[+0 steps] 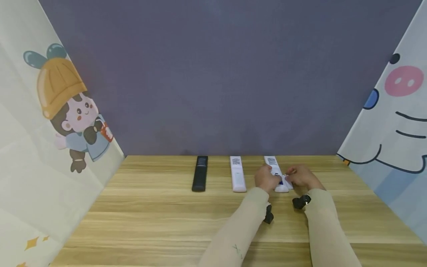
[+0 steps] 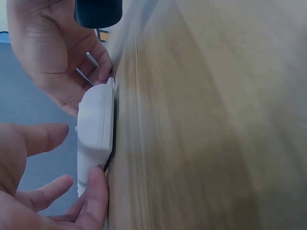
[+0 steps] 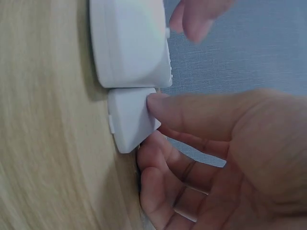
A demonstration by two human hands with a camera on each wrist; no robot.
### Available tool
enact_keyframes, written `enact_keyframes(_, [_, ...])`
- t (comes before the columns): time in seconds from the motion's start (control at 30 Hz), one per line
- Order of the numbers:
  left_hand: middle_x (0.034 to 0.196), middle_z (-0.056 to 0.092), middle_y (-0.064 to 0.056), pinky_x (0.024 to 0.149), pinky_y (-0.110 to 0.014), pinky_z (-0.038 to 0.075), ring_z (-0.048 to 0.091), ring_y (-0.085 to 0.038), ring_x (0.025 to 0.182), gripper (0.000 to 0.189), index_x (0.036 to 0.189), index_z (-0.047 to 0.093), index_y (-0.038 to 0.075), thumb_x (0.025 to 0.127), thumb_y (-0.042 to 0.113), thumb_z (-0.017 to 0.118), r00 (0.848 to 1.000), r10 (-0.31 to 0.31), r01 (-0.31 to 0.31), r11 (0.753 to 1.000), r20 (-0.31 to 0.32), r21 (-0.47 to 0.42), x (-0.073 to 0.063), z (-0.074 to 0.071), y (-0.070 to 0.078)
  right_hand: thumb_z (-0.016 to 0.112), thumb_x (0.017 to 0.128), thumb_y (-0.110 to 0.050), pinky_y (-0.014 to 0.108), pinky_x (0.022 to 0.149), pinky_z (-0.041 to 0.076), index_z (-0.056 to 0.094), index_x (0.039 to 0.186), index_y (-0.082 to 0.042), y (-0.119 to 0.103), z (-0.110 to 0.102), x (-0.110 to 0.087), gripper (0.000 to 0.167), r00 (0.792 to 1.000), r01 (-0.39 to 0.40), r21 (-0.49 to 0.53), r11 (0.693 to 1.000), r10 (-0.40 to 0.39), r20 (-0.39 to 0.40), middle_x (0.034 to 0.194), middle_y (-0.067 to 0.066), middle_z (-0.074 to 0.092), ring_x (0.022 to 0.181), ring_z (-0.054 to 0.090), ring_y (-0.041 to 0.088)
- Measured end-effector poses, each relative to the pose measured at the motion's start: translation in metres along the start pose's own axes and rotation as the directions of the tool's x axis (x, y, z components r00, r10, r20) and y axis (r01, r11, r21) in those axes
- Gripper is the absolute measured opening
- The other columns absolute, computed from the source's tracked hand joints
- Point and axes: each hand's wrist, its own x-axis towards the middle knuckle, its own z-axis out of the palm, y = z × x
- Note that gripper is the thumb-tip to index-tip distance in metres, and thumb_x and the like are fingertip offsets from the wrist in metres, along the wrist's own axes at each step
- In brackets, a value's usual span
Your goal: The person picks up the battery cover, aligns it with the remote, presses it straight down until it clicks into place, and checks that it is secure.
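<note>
White plastic lay under two hands, right of centre in the head view.
Labels (image 1: 236, 162) marked the remotes' upper ends, their print too small to read. The left hand (image 1: 267, 179) had its fingers spread apart, one touching the side of the rightmost white remote (image 1: 275, 169); the right hand (image 1: 301, 177) pinched one small white cover (image 3: 130, 117) at that remote's lower right. Three remotes rested on the wooden table (image 1: 150, 215): one black remote (image 1: 200, 174) just left of centre, two white.
</note>
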Motion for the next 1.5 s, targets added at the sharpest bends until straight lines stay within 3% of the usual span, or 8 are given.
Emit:
enact_keyframes(0.27, [0.108,0.074,-0.011,0.083,-0.036,0.058,0.069,-0.027,0.102,0.057,0.118,0.071,0.008,0.072,0.033,0.092,0.999,-0.024,0.028,0.990,-0.030,0.136,0.008,0.007,0.007,0.068,0.089,-0.009,0.031,0.069,0.045,0.065,0.100,0.009,-0.002,0.000,-0.001,0.021,1.000,-0.011,-0.009,1.000,0.011,-0.002,0.092,0.019,0.066,0.083,0.058,0.026])
enact_keyframes(0.47, [0.107,0.069,-0.013,0.083,-0.037,0.058,0.066,-0.026,0.103,0.060,0.116,0.069,0.010,0.070,0.041,0.092,0.996,-0.063,0.078,0.951,-0.060,0.298,0.011,0.014,0.014,0.068,0.089,-0.010,0.031,0.070,0.045,0.065,0.102,0.009,0.001,0.000,-0.002,0.023,1.000,-0.004,0.002,1.000,0.004,-0.019,0.090,0.016,0.066,0.082,0.058,0.024])
enact_keyframes(0.67, [0.106,0.067,-0.013,0.083,-0.035,0.057,0.066,-0.027,0.100,0.059,0.116,0.068,0.013,0.067,0.037,0.092,0.991,-0.108,0.131,0.924,-0.084,0.360,0.011,0.017,0.021,0.066,0.092,-0.009,0.030,0.070,0.046,0.064,0.107,0.011,0.004,-0.001,-0.005,0.025,1.000,-0.027,0.040,0.999,0.027,-0.012,0.092,0.017,0.067,0.082,0.059,0.023])
enact_keyframes(1.2, [0.109,0.069,-0.017,0.090,-0.041,0.057,0.067,-0.033,0.105,0.074,0.127,0.065,0.008,0.064,0.033,0.093,0.989,-0.132,0.146,0.955,-0.070,0.260,0.013,0.023,0.021,0.063,0.095,-0.011,0.033,0.076,0.047,0.062,0.113,0.011,0.010,-0.004,-0.008,0.028,0.996,-0.087,0.068,0.994,0.087,0.000,0.099,0.020,0.066,0.091,0.061,0.028])
enact_keyframes(1.33, [0.099,0.069,-0.013,0.083,-0.039,0.058,0.067,-0.028,0.094,0.067,0.119,0.064,0.006,0.064,0.031,0.095,0.990,-0.128,0.137,0.971,-0.056,0.197,0.012,0.022,0.017,0.063,0.097,-0.013,0.042,0.084,0.050,0.064,0.116,0.011,0.013,-0.002,-0.008,0.031,0.995,-0.097,0.054,0.994,0.098,-0.003,0.108,0.025,0.067,0.099,0.062,0.033])
enact_keyframes(1.43, [0.093,0.068,-0.009,0.079,-0.038,0.057,0.065,-0.025,0.088,0.063,0.115,0.064,0.007,0.066,0.032,0.095,0.992,-0.121,0.125,0.977,-0.037,0.172,0.013,0.020,0.013,0.061,0.098,-0.014,0.042,0.083,0.052,0.064,0.118,0.011,0.013,0.000,-0.007,0.032,0.995,-0.097,0.052,0.994,0.097,-0.001,0.107,0.024,0.067,0.096,0.063,0.031])
enact_keyframes(1.5, [0.092,0.069,-0.008,0.076,-0.038,0.057,0.066,-0.024,0.086,0.055,0.109,0.067,0.007,0.069,0.034,0.094,0.993,-0.121,0.122,0.978,-0.015,0.169,0.013,0.018,0.013,0.060,0.099,-0.013,0.036,0.077,0.051,0.063,0.117,0.012,0.013,0.000,-0.006,0.031,0.996,-0.094,0.056,0.994,0.094,-0.004,0.101,0.020,0.068,0.091,0.063,0.026])
